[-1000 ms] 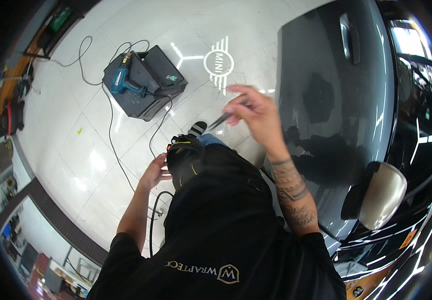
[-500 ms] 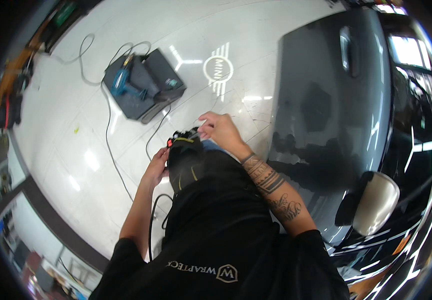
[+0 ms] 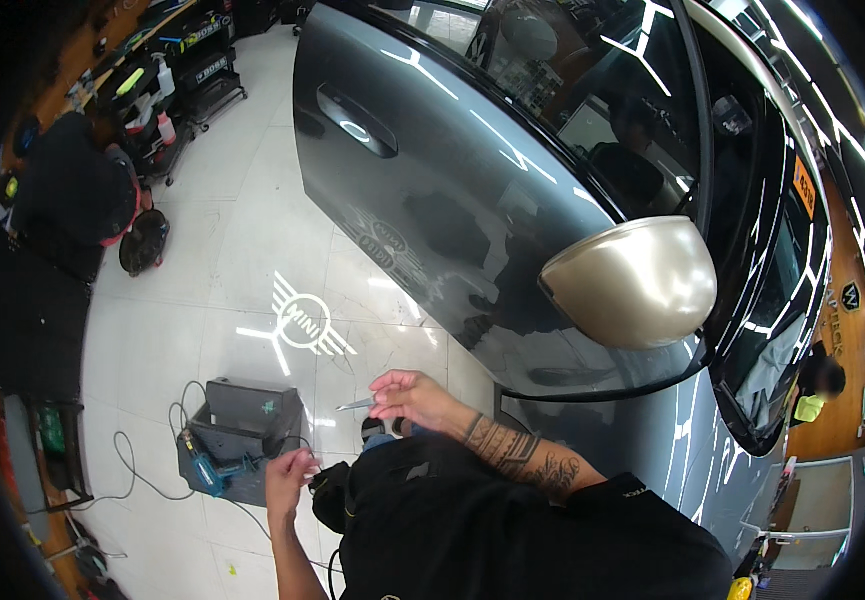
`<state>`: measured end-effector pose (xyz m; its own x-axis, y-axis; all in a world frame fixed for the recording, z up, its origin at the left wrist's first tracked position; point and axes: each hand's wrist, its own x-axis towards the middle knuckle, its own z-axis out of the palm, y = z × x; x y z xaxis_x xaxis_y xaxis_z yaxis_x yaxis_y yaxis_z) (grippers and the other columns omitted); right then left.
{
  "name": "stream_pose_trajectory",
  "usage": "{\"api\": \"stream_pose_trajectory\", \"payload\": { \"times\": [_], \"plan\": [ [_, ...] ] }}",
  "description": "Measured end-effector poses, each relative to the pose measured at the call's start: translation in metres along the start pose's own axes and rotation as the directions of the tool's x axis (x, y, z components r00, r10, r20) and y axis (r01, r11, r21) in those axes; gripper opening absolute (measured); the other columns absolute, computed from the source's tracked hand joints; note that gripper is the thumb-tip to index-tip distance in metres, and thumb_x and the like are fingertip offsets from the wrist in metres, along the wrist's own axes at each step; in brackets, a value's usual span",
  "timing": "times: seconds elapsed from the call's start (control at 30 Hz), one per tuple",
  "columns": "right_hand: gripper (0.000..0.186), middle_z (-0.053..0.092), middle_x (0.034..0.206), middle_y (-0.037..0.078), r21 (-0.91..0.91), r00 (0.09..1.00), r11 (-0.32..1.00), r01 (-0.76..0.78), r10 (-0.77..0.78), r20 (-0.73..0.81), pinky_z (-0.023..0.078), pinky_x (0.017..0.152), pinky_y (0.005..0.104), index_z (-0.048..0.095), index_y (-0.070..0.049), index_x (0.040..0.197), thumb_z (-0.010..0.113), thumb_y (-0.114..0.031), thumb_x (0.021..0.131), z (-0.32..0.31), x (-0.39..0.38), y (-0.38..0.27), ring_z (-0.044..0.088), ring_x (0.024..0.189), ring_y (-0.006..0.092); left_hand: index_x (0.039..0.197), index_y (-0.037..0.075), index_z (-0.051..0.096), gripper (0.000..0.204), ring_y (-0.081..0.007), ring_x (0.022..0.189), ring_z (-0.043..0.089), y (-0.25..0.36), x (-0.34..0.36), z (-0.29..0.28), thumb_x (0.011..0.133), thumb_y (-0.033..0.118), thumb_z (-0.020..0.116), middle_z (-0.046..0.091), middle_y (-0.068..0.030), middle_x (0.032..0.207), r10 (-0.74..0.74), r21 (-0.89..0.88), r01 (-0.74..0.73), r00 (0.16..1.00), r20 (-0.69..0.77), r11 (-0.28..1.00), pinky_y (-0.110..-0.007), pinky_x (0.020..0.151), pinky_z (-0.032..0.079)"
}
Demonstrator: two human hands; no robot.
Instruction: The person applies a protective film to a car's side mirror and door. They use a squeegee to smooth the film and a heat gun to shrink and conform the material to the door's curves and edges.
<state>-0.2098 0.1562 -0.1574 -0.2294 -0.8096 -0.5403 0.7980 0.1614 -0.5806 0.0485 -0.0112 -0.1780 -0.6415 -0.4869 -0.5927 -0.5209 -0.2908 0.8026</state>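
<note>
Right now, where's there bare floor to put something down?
The floor looks bare between the cart, the door and the light logo. It's crowded around the box: heat gun on it, cord beside it, left hand close.

Bright room around me, cool white. Strip-shaped light mirrored as hard forked streaks across grey door (image 3: 453, 225) and glossy floor (image 3: 193, 295); white winged emblem (image 3: 303, 320) glows there. Mirror cap (image 3: 643, 285): soft sheen. Slim tool (image 3: 356, 405) in right hand (image 3: 408, 400) shows pale. Head view fairly sharp mid-field; outer lines bow, rim softens, corners black.
</note>
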Motion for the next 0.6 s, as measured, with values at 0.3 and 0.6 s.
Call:
{"api": "stream_pose_trajectory", "payload": {
  "times": [0.3, 0.6],
  "plan": [
    [0.027, 0.062, 0.086, 0.008, -0.317, 0.939, 0.918, 0.237, -0.133, 0.316, 0.053, 0.063, 0.0254, 0.050, 0.003, 0.113, 0.052, 0.002, 0.087, 0.037, 0.023, -0.038, 0.063, 0.071, 0.0122, 0.105, -0.004, 0.063, 0.032, -0.0109, 0.073, 0.062, 0.095, 0.028, 0.107, 0.093, 0.025, 0.058, 0.067, -0.0072, 0.089, 0.254, -0.394, -0.314, 0.947, -0.197, 0.864, -0.026, 0.065, 0.052],
    [0.035, 0.069, 0.087, 0.012, -0.834, 0.937, 0.447, 0.322, -0.025, 0.349, 0.050, 0.075, 0.0288, 0.059, 0.001, 0.113, 0.066, -0.011, 0.080, -0.039, 0.037, -0.055, 0.065, 0.078, 0.0166, 0.073, 0.001, 0.057, 0.034, -0.0171, 0.052, 0.048, 0.094, 0.033, 0.050, 0.095, 0.023, 0.046, 0.049, -0.0091, 0.055, 0.445, 0.405, -0.296, 0.826, -0.347, 0.865, -0.032, 0.051, 0.038]
  ]
}}
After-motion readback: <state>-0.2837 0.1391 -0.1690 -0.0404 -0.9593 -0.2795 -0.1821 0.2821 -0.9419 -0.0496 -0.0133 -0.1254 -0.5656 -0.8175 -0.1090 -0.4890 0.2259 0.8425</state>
